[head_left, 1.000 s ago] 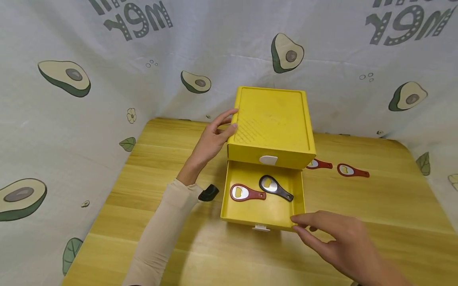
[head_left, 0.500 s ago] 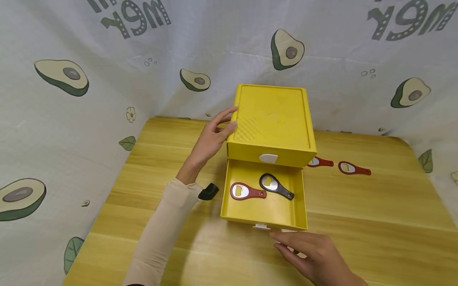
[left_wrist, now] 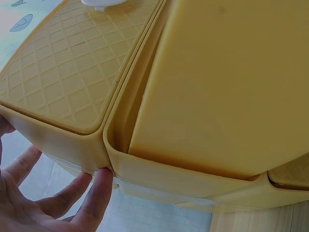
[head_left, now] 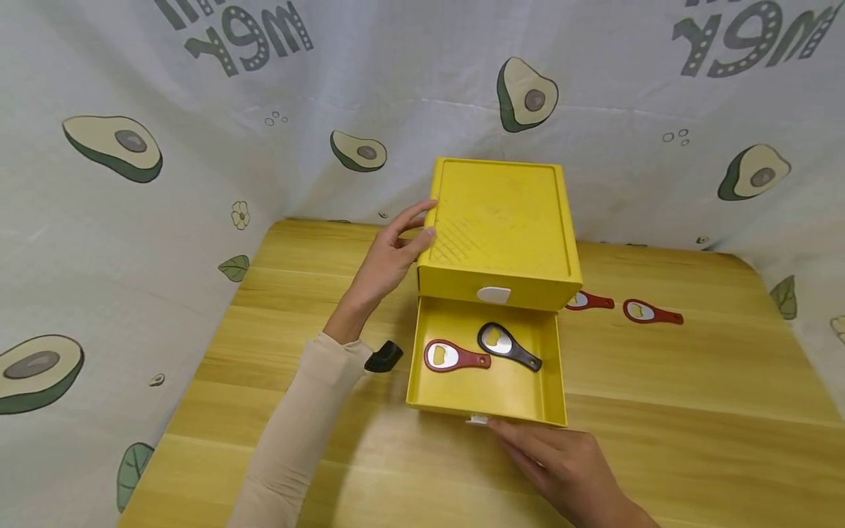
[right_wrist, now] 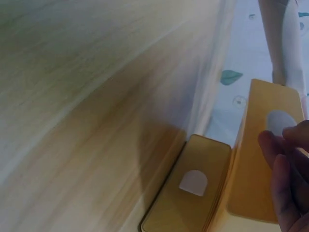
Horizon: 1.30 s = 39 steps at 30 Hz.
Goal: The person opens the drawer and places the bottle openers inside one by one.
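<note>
A yellow drawer cabinet [head_left: 502, 220] stands on the table, its lower visible drawer [head_left: 485, 392] pulled out. Inside lie a red bottle opener [head_left: 455, 356] and a black bottle opener [head_left: 505, 345]. My left hand [head_left: 386, 260] rests against the cabinet's left side, fingers spread and thumb at the top edge; the left wrist view shows those fingertips on the side wall. At the pulled-out drawer's front, my right hand [head_left: 561, 466] has thumb and fingertips at the white drawer handle [right_wrist: 280, 121], seeming to pinch it.
Two more red bottle openers, one whole [head_left: 652, 312] and one partly hidden [head_left: 594, 301], lie right of the cabinet. A black object [head_left: 384, 357] shows beside my left sleeve. Another closed drawer [right_wrist: 181, 205] shows in the right wrist view. A printed cloth [head_left: 422, 88] hangs behind.
My right hand has moved left from the drawer's right front corner along its front edge to the white handle. The left hand, drawer and bottle openers have stayed put.
</note>
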### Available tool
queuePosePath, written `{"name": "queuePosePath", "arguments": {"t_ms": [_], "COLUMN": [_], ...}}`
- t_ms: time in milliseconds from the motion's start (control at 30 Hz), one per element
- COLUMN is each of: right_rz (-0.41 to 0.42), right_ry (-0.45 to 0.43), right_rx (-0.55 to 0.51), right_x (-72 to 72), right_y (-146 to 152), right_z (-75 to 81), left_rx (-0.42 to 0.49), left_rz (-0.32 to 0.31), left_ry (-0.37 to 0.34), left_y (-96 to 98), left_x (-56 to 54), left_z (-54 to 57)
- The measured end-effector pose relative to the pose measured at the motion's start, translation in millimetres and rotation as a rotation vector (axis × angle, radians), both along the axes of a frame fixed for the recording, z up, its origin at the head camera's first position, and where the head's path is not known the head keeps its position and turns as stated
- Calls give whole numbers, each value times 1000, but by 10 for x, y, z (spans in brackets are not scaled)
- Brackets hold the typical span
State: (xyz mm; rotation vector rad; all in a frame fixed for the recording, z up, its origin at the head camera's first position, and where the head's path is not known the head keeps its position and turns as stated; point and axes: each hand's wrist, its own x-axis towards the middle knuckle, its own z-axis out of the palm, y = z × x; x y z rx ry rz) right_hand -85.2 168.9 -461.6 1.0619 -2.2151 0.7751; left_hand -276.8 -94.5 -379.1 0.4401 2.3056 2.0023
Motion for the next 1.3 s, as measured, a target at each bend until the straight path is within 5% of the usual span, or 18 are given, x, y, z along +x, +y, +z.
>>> {"name": "queuePosePath", "arguments": {"t_ms": [267,567,800,1300], "right_rz": [-75,-135,-139,-122], "right_ry": [39,-123,-143,23], "right_rx": [-25,-24,-40,-111], "right_x": [2,52,-4,-325], "right_y": [-59,-105,-120,-149], "right_z": [-40,22,49,27], "left_rx": [4,0,-11,-5], "left_rz": [-6,-6,0,1], "left_ry": [-2,-3,-4,-12], "left_y": [0,1,2,1], "left_x": [-4,0,0,15], "left_z": [4,12,10,33]}}
